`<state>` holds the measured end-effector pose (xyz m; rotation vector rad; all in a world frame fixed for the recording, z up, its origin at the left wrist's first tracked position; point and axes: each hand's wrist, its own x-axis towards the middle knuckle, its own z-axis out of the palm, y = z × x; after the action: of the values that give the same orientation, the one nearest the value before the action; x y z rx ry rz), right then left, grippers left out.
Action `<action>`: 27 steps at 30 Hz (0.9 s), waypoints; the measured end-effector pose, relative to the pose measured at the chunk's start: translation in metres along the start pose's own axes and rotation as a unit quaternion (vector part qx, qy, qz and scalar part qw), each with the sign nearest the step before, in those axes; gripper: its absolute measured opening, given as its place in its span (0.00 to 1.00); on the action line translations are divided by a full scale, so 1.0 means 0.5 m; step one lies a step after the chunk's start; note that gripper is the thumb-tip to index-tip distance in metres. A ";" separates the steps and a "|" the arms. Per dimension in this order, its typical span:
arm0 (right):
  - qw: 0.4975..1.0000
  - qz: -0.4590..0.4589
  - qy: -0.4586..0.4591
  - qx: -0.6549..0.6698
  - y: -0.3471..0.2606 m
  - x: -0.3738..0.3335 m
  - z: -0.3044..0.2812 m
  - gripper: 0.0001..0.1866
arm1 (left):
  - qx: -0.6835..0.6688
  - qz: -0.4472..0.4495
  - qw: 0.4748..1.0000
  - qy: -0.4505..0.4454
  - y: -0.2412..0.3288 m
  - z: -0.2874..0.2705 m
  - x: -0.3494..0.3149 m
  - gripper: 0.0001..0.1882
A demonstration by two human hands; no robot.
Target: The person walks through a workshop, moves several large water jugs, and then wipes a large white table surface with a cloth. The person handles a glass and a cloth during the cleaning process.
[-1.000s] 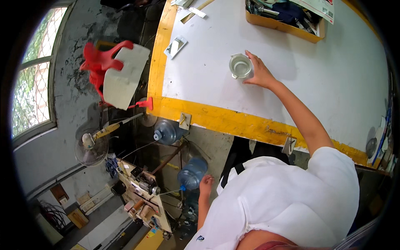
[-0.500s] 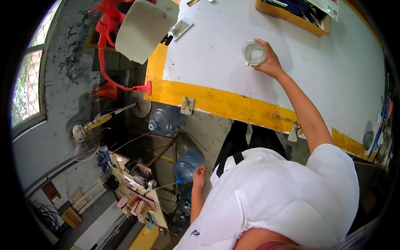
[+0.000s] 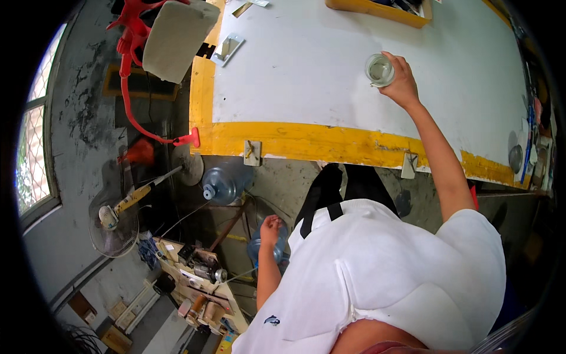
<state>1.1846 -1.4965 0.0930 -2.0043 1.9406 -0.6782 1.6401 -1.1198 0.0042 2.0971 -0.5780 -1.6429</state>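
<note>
My right hand (image 3: 402, 82) reaches out over the white table (image 3: 283, 76) with its fingers wrapped round a clear glass jar (image 3: 379, 70). The jar's round mouth faces up toward me, and its inside looks clear. Whether its base touches the tabletop I cannot tell. Down at my left side hangs my left hand (image 3: 270, 229), its fingers curled in and nothing seen in them. Beyond it, lower down, is a blue water bottle (image 3: 254, 243), partly hidden by the hand and forearm.
Yellow tape (image 3: 306, 137) lines the table's near edge. A yellow box (image 3: 383, 13) of items sits at the far side. To the left are a red chair frame (image 3: 132, 100), a fan (image 3: 115, 227), another large bottle (image 3: 224, 180) and a small machine bench (image 3: 200, 277).
The view has shifted as my body turned and moved. My right hand, still round the jar, is farther right over the table. My left hand stays low at my side, fingers still curled.
</note>
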 end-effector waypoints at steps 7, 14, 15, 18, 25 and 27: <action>0.996 0.049 0.025 -0.066 0.049 -0.044 -0.059 0.41 | 0.037 0.007 0.999 -0.023 -0.009 -0.021 0.038 0.09; 0.983 0.113 0.076 -0.121 0.103 -0.081 -0.120 0.41 | 0.045 -0.010 0.999 -0.026 -0.021 -0.029 0.050 0.09; 0.981 0.119 0.085 -0.128 0.114 -0.086 -0.130 0.41 | 0.040 -0.016 0.999 -0.026 -0.021 -0.029 0.051 0.09; 0.970 0.157 0.105 -0.156 0.139 -0.103 -0.164 0.41 | 0.047 -0.012 0.998 -0.040 -0.030 -0.039 0.068 0.09; 0.949 0.203 0.108 -0.217 0.175 -0.171 -0.231 0.42 | 0.061 0.010 0.994 -0.092 -0.040 -0.055 0.107 0.09; 0.952 0.192 0.111 -0.210 0.178 -0.190 -0.233 0.42 | 0.065 0.007 0.993 -0.098 -0.040 -0.056 0.117 0.09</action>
<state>1.0495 -1.3936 0.1345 -1.7254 2.7024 -0.4311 1.6818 -1.1338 -0.0476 2.0285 -0.7799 -1.8615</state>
